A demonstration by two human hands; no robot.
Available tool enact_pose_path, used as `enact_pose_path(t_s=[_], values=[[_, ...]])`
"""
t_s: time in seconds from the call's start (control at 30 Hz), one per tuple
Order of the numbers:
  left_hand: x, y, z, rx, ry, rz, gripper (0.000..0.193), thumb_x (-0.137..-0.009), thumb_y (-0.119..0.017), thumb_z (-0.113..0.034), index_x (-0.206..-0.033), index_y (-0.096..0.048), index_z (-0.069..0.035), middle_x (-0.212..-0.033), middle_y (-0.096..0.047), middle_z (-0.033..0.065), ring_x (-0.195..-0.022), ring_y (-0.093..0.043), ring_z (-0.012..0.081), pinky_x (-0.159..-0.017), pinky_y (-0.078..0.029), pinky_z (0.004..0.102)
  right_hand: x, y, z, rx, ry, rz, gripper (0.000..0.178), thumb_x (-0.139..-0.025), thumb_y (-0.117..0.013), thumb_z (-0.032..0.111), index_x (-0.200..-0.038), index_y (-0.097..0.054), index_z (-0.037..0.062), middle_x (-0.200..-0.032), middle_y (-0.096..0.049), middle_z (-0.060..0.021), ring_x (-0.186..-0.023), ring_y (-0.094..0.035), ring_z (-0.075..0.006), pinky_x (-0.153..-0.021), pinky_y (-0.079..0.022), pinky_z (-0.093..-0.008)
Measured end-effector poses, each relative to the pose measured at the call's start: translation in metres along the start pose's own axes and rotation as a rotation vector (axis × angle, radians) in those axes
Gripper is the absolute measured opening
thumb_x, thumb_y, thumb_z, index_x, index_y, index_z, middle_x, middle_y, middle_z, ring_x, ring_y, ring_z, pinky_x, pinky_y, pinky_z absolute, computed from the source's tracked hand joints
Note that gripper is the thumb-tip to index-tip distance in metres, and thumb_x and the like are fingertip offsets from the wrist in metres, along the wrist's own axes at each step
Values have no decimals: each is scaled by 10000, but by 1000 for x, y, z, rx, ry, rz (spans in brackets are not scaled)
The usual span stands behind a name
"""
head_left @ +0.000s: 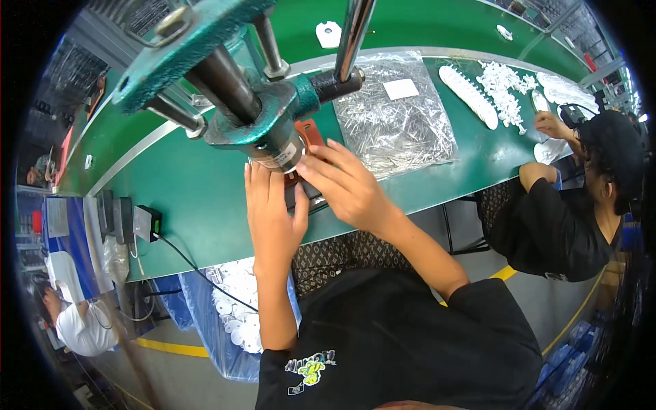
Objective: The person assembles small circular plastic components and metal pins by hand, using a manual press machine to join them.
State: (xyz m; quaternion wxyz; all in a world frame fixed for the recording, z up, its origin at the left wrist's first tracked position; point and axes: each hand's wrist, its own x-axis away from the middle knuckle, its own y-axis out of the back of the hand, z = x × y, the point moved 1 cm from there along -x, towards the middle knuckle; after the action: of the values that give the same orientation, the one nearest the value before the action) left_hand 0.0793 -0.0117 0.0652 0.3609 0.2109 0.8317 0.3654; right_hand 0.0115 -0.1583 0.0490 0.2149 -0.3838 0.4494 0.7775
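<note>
A green hand press [256, 109] with a dark metal ram stands over the bench in front of me. My left hand [272, 212] lies at the near left side of the press head, fingers stretched forward and thumb apart. Its fingertips go partly out of sight beneath the head. From the right, my right hand [348, 191] reaches to the same spot, its index finger and thumb close together at the ram's lower edge. Whatever lies between those fingertips is hidden. Beneath the head, an orange-brown fixture [311, 132] shows in part.
Right of the press lies a clear bag of thin metal pins [393, 113]. Farther right are a stack of white parts [468, 96] and a white heap [504, 89]. A co-worker [560, 198] sits there. A blue-lined bin of white parts [236, 307] stands below the bench's left edge.
</note>
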Motion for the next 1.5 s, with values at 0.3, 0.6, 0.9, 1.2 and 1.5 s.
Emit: enact_pose_path(t_s=[0.3,0.6,0.9,1.2,1.5], values=[[-13,-4,5,56,0,-87,509,-789,-729,-144,-1251,-554,-25,-1288,-525,197,-1237,-460,420,-1107,-328,523,-103,81,-1,105,128,-659,483,-742,-742,60,-1202,-600,15,-1197,-595,-166,-1029,-572,-336,-854,-439,-433],[-19,-16,14,217,94,-55,519,-735,-713,-91,-1226,-561,-21,-1312,-513,186,-1245,-465,391,-1123,-313,495,-96,167,-59,-452,200,-552,301,-940,-401,300,-852,-616,110,-1012,-600,-72,-826,-601,-241,-855,-388,-440],[-17,-18,20,157,-36,-201,623,-663,-759,-76,-1242,-539,-7,-1351,-489,172,-1285,-446,381,-1072,-364,475,2,93,86,-1027,-89,-642,598,-978,-291,293,-430,-471,136,-495,-565,-16,-470,-532,-164,-726,-411,-362],[-8,-13,20,-104,-175,-365,417,-686,-742,-71,-1084,-635,-2,-1185,-618,158,-1124,-588,341,-1045,-429,496,-135,125,52,-815,-11,-323,674,-872,-514,114,-1481,-242,16,-1464,-346,-294,-1349,-389,-425,-1149,-208,-555],[61,-1,-30,469,83,-225,419,-766,-670,-10,-1176,-601,40,-1093,-674,163,-998,-666,298,-997,-462,414,29,34,19,-245,-70,14,727,-743,-795,120,-1359,-426,4,-1340,-514,-188,-1203,-542,-327,-996,-449,-423]])
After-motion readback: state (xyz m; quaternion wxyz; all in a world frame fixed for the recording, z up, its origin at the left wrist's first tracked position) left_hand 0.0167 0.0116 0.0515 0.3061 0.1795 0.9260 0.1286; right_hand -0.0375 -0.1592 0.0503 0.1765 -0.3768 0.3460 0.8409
